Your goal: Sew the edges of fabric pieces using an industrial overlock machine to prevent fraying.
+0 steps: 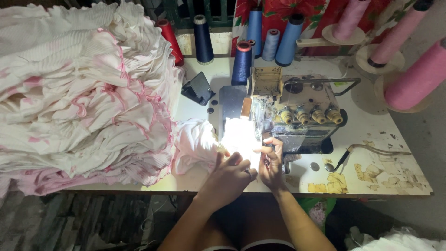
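Clearly the risk sits at the needle: the left hand (231, 173) lies flat on the white-and-pink cloth piece (200, 144), pressing rather than clasping it, while the right hand (271, 162) pinches its edge right beside the overlock machine (297, 114), under the glare. Fingers this near the presser foot could be nicked. The tall garment pile (83, 93) leans at the tabletop (371, 130) edge and might slide onto the seam.
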